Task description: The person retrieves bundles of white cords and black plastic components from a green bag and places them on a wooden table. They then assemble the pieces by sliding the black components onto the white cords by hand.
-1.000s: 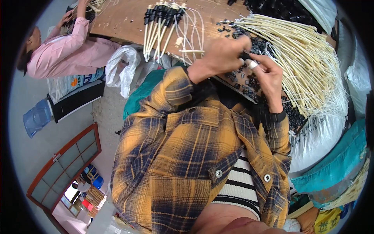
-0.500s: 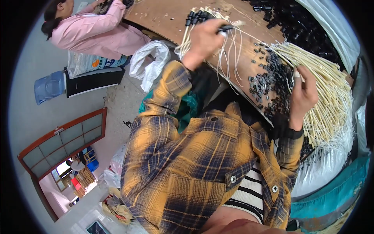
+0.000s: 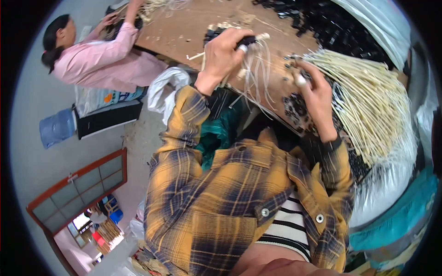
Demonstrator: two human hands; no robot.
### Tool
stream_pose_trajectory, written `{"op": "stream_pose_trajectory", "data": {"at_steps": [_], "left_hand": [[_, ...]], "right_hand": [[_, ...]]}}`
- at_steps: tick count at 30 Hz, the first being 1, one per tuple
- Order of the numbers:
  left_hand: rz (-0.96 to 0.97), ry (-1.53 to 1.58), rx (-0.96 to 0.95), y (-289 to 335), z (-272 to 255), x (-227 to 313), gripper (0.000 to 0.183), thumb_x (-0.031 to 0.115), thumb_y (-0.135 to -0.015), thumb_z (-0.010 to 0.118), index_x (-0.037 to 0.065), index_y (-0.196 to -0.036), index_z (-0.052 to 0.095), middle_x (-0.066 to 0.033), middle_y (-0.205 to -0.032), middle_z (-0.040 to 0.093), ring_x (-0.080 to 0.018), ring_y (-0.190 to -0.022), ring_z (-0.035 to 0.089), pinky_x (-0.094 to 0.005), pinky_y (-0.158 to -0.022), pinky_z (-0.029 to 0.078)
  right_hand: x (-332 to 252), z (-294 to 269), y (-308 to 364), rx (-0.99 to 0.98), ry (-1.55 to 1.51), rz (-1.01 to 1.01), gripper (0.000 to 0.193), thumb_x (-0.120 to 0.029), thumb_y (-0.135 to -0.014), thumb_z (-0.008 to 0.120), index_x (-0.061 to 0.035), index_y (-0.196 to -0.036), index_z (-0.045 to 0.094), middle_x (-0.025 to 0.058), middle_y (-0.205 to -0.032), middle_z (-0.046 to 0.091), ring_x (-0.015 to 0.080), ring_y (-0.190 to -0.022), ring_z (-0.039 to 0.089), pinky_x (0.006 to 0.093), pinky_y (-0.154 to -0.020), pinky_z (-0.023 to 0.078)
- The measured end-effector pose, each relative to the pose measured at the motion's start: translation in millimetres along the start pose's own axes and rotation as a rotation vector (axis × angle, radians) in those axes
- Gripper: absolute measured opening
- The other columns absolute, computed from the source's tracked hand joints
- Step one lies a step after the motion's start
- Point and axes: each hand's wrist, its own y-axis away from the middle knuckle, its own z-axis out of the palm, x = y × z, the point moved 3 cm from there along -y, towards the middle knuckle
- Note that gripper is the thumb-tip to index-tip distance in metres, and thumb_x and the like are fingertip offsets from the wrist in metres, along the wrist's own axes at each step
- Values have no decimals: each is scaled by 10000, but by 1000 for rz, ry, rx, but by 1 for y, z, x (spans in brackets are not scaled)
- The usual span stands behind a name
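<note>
My left hand [image 3: 224, 51] is closed around a pale thin stick with a black sleeve [image 3: 247, 41]; white strings [image 3: 258, 69] hang from its end. Behind that hand, more black-sleeved sticks [image 3: 212, 33] lie partly hidden. Over the near right of the table, my right hand [image 3: 317, 99] has its thumb and forefinger curled together, with white wrapping on one digit. Whatever sits between those fingertips is too small and blurred to make out. Small black pieces [image 3: 294, 108] lie scattered under and beside it. A large pile of pale sticks [image 3: 363, 87] spreads just to its right.
A heap of black parts [image 3: 322, 23] covers the wooden table's [image 3: 179, 27] far side, beside white plastic sheeting [image 3: 377, 23]. At the left, a person in pink [image 3: 101, 62] works at the table. A white sack [image 3: 168, 89] and a green bag [image 3: 221, 133] sit below the table edge.
My right hand has moved left and away from the pile of pale sticks, closer to my left hand. The left hand still grips its black-sleeved stick. The whole view has shifted slightly.
</note>
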Motion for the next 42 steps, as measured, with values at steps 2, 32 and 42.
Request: {"op": "stream_pose_trajectory", "data": {"at_steps": [2, 32, 42], "left_hand": [[207, -13, -2, -2, 17, 34, 274, 44, -698, 642, 155, -946, 672, -19, -779, 618, -226, -693, 628, -316, -560, 499], [-523, -470, -158, 13, 15, -108, 461, 193, -806, 553, 114, -1259, 583, -135, -1204, 606, -313, -1177, 508, -426, -1013, 360], [65, -163, -407, -86, 168, -41, 439, 77, -823, 512, 209, -1231, 607, -156, -1139, 610, -350, -1102, 555, -424, -953, 459]], "right_hand": [[-3, 10, -12, -16, -405, 91, 269, -182, -931, 579, -42, -1157, 622, 17, -1025, 652, 34, -713, 498, 175, -600, 400], [31, -13, 34, -340, 148, 88, 258, -100, -864, 633, -26, -1111, 643, 24, -800, 656, 62, -613, 526, 241, -580, 448], [47, -109, 52, 234, 796, -97, 118, -128, -825, 657, -60, -913, 695, 93, -819, 665, 245, -683, 627, 331, -598, 464]]}}
